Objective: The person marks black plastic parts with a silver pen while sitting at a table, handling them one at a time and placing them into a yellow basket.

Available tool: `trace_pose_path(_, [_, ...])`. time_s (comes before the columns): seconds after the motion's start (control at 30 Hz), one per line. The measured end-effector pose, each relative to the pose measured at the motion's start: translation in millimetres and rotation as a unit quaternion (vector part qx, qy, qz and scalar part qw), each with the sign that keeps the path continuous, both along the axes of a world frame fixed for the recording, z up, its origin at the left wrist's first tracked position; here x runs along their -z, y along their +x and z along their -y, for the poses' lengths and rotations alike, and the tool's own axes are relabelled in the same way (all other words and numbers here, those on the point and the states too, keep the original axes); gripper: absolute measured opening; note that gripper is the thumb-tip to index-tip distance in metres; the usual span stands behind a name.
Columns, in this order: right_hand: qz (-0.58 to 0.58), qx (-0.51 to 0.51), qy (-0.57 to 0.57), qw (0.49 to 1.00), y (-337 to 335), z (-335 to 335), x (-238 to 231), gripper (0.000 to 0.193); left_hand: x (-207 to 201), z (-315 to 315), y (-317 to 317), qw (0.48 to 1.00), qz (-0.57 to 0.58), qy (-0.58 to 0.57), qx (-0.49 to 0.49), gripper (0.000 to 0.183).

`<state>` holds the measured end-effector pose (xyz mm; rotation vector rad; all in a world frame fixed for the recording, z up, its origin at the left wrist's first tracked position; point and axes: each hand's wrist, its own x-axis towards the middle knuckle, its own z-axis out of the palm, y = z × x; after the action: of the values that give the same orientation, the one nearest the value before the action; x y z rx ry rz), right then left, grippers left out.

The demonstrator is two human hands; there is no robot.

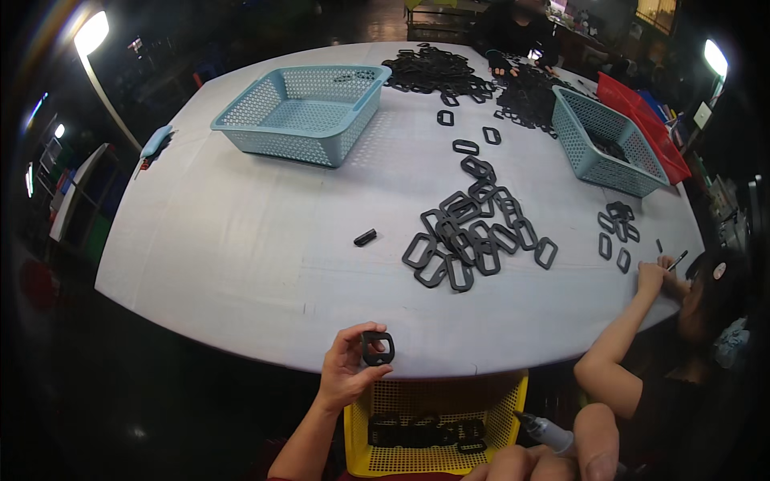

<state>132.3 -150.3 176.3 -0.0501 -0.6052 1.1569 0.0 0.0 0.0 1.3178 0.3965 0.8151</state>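
My left hand (350, 370) pinches a black rectangular frame (378, 349) between thumb and fingers at the table's near edge. At the lower right, close to the camera, my right hand (593, 449) is closed round a marker pen (552, 434) with a grey barrel. The pen's dark, uncapped tip points left, over the yellow basket's rim. Below my hands, the yellow basket (520, 401) holds several more black frames (433, 431). A loose pile of black frames (461, 232) lies on the table ahead, and a small black cap (365, 237) rests to its left.
A blue perforated basket (321, 148) stands far left; another blue basket (634, 180) and a red tray (642, 120) are at the right. Large heaps of black frames (433, 70) lie at the back. A co-worker's arm (613, 349) leans in from the right; another person (513, 36) sits opposite.
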Motion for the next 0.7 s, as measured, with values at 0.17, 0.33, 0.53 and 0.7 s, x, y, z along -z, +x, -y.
trace_pose_path(0.17, [-0.13,-0.006,-0.015,0.991,-19,9,-10,0.016,8,12,-1,0.999,0.005,-0.018,-0.035,0.061])
trace_pose_path(0.33, [0.255,0.176,0.021,0.951,-7,1,5,0.023,-1,2,-4,0.999,-0.018,0.023,-0.03,0.059])
trace_pose_path(0.53, [0.308,0.285,0.135,0.898,5,-10,20,0.025,3,9,-1,0.999,-0.032,0.022,-0.038,0.057])
trace_pose_path(0.7, [0.368,0.287,0.026,0.884,27,-30,31,0.037,-3,5,3,0.995,-0.071,0.063,-0.044,0.056])
